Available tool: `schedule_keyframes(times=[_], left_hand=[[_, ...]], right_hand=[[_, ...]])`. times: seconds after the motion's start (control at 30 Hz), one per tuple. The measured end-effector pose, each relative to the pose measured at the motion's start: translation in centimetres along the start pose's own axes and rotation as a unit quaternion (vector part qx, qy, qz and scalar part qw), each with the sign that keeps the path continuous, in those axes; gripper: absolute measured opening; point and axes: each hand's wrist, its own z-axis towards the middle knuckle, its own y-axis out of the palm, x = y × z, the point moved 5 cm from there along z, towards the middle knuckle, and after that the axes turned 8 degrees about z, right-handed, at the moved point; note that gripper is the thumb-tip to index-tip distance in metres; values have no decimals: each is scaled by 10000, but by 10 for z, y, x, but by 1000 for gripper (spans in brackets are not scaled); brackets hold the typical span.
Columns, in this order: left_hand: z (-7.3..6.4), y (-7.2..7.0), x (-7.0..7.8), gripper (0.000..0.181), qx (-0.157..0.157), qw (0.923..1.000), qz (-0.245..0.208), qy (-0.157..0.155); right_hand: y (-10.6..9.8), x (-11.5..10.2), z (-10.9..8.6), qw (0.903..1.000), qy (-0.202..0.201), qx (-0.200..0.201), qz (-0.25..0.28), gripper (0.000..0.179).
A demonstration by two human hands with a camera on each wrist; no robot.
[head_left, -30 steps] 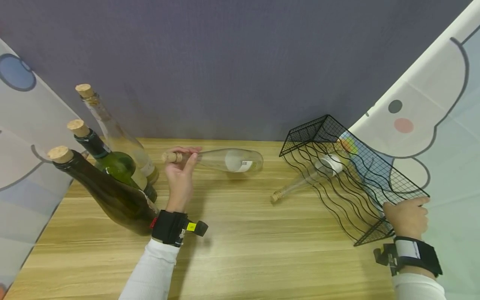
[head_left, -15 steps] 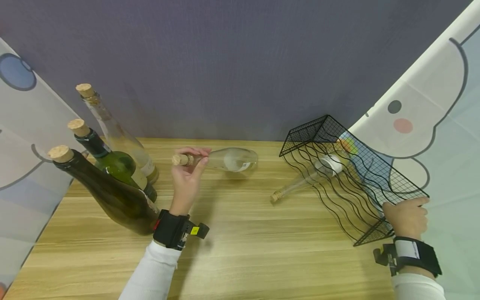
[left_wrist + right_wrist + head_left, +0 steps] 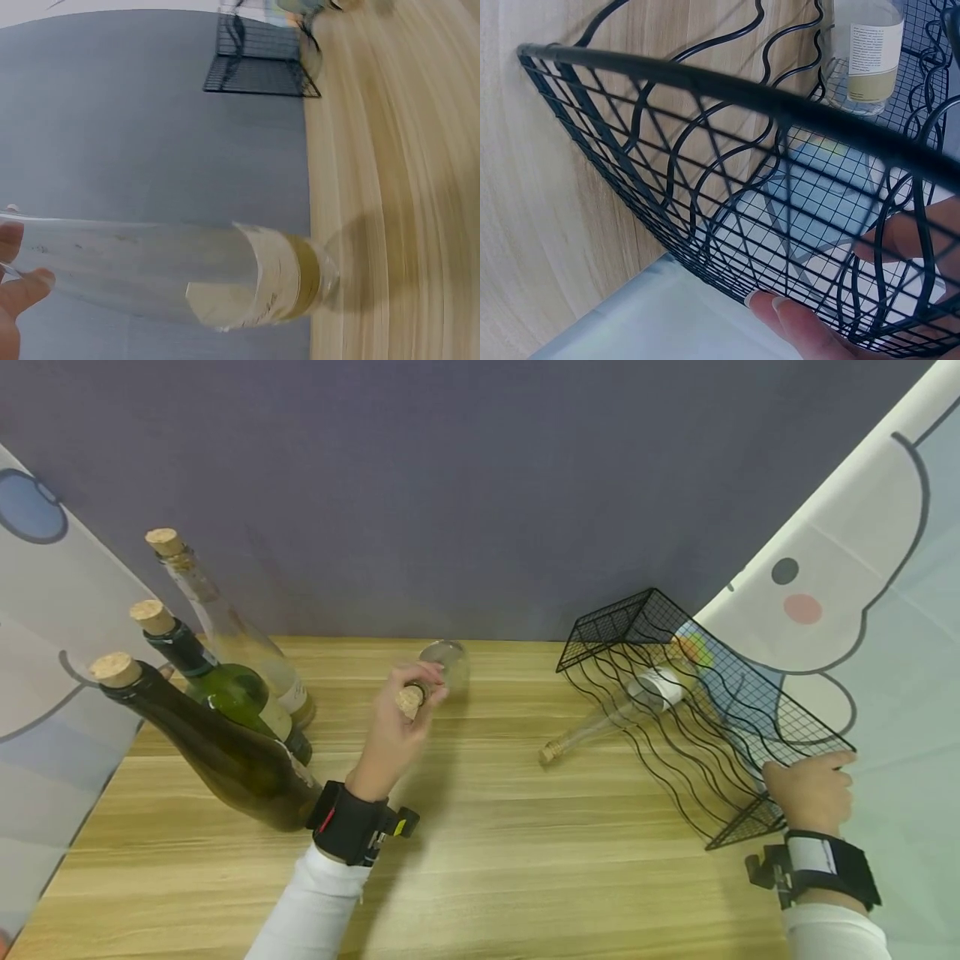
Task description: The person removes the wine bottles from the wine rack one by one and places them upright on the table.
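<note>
Bottles (image 3: 238,690) left; rack (image 3: 607,628) right, another bottle (image 3: 660,688) apparently partway in

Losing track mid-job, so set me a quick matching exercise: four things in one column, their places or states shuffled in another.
1. left fingers
2. right fingers
3. dark brown bottle
4. wire rack

A. standing, corked
B. has racked bottle lying in it
C. round held bottle's neck
D. gripping mesh

Pairs: 1-C, 2-D, 3-A, 4-B

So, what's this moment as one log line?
Left hand: grips clear bottle by neck; right hand: holds wire rack; in rack: one bottle; standing: three corked bottles
</note>
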Motion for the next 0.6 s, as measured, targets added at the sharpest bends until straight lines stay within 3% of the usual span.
schedule_keyframes(times=[0.13, 0.27, 0.43, 0.5, 0.6], left_hand=[[-2, 8, 4, 23, -467, 9953, 796, 307], [-4, 15, 6, 29, -1071, 9856, 1229, 450], [-7, 20, 0, 57, -1486, 9819, 1165, 161], [-7, 21, -4, 53, -1513, 9823, 1100, 74], [-5, 23, -9, 33, -1505, 9837, 983, -46]], right_hand=[[1, -1, 0, 10000, 43, 54, 31, 93], [1, -1, 1, 10000, 54, 67, 22, 93], [0, -1, 0, 10000, 54, 23, -24, 93], [1, -1, 0, 10000, 45, 10, -36, 93], [1, 0, 1, 10000, 55, -4, -35, 94]])
